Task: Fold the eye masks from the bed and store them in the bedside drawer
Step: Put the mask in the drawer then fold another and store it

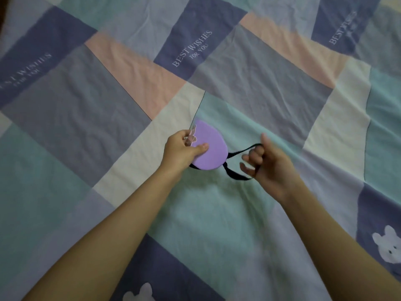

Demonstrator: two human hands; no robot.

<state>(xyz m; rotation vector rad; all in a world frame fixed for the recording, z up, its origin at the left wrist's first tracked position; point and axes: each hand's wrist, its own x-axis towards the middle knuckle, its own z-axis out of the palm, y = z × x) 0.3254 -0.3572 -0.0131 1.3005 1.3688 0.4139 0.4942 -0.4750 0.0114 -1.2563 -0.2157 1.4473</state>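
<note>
A soft lilac fabric eye mask (207, 148), folded into a rounded half shape, is held just above the patchwork bed cover (249, 101) near the middle of the view. It is pinched at its left edge by the left hand (184, 148), with the thumb laid on top and the fingers curled beneath. The mask's thin black elastic strap (235, 168) is drawn out to the right, where it is hooked by the curled fingers of the right hand (263, 165). The cover is made of blocks in mint, grey, peach, cream and navy. White lettering reading "BEST WISHES FOR YOU" (193, 48) is printed on the navy blocks, and white bunny figures (388, 248) are seen at the lower right and bottom edge.
</note>
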